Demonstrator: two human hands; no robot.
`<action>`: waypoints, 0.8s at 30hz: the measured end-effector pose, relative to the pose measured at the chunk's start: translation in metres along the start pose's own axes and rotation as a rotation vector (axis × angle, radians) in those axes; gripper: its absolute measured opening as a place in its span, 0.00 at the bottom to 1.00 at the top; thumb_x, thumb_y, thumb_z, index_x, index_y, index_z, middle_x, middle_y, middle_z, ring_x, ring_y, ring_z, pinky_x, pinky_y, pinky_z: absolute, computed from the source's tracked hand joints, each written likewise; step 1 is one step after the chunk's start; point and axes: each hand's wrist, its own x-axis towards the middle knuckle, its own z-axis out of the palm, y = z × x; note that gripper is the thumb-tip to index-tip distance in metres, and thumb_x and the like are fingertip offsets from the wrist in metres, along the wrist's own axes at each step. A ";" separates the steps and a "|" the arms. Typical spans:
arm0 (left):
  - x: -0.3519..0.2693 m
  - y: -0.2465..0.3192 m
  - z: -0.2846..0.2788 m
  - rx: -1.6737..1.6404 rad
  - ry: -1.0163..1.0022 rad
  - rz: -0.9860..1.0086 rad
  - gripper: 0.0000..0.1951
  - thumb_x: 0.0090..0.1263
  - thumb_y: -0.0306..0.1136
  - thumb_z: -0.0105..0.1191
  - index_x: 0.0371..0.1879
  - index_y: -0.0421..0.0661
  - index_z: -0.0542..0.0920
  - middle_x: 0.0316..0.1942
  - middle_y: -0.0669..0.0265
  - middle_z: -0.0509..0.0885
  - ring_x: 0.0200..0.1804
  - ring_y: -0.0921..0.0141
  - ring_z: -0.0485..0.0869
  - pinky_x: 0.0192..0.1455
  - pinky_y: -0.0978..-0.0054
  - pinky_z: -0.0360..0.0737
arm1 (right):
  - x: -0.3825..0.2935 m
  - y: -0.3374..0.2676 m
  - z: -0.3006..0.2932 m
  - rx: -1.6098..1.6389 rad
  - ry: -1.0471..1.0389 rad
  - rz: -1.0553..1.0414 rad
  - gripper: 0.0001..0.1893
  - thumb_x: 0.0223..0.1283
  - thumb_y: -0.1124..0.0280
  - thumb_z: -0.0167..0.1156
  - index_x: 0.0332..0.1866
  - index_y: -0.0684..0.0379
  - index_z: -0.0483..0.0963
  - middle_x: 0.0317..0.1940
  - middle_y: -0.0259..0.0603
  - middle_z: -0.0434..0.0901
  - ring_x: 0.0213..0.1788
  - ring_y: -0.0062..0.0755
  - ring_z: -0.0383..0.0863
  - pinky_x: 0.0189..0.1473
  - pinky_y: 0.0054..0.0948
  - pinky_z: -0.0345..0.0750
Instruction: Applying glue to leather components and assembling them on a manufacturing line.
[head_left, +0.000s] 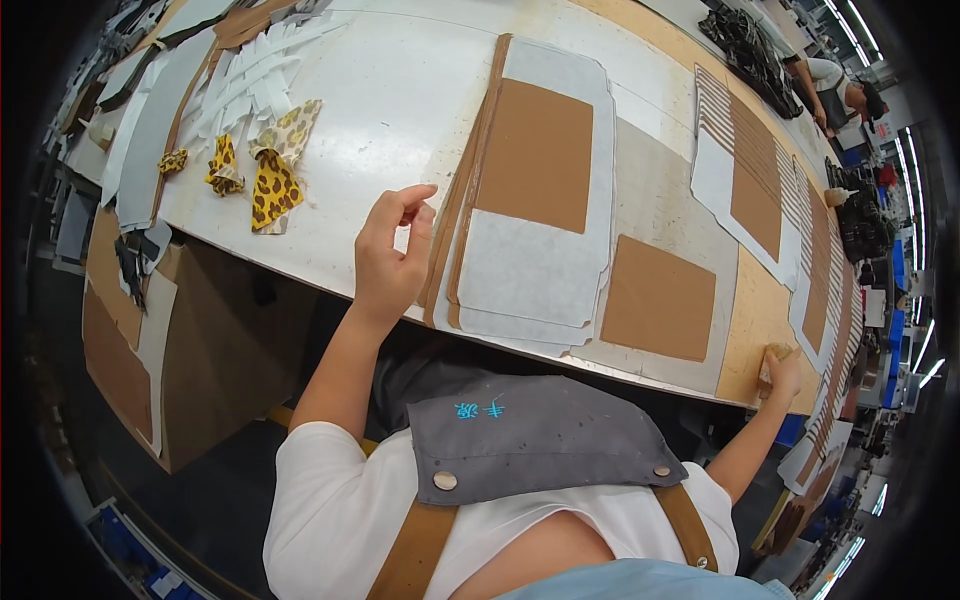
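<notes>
My left hand (395, 251) is raised over the table's front edge, thumb and forefinger curled near each other with a gap between them and nothing held. Just right of it lies a stack of pale grey sheets (529, 262) with brown backs; a brown rectangular panel (536, 154) rests on top. Nearer the middle right, a second brown panel (658, 298) lies flat on a grey board. At the far right, my right hand (784, 373) grips a small tan block (769, 367) on the wooden part of the table; its material is unclear.
Leopard-print cloth pieces (277, 187) and white strips (259, 79) lie on the table's left. Striped sheets with brown panels (756, 195) line the right side. A cardboard box (217, 352) stands below the table at left. Another person (832, 86) is at the far upper right.
</notes>
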 end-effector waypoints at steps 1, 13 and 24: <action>-0.003 0.000 -0.001 0.001 0.003 -0.003 0.09 0.69 0.25 0.48 0.45 0.38 0.77 0.33 0.63 0.79 0.35 0.74 0.78 0.42 0.78 0.74 | 0.003 -0.013 -0.007 0.037 0.147 -0.080 0.42 0.53 0.46 0.58 0.68 0.61 0.56 0.52 0.54 0.76 0.56 0.51 0.74 0.55 0.42 0.72; -0.041 -0.027 -0.008 0.305 0.070 -0.036 0.09 0.63 0.21 0.49 0.41 0.41 0.78 0.28 0.61 0.76 0.30 0.65 0.76 0.35 0.70 0.72 | -0.054 -0.369 -0.104 0.780 0.382 -1.303 0.14 0.59 0.63 0.58 0.45 0.60 0.78 0.44 0.46 0.80 0.52 0.44 0.75 0.54 0.35 0.71; -0.040 -0.024 -0.002 0.431 0.049 0.075 0.11 0.58 0.18 0.51 0.40 0.41 0.78 0.25 0.64 0.78 0.27 0.67 0.76 0.32 0.71 0.70 | -0.040 -0.545 -0.099 0.684 0.243 -1.284 0.15 0.55 0.62 0.57 0.46 0.56 0.77 0.49 0.40 0.77 0.56 0.40 0.71 0.56 0.35 0.70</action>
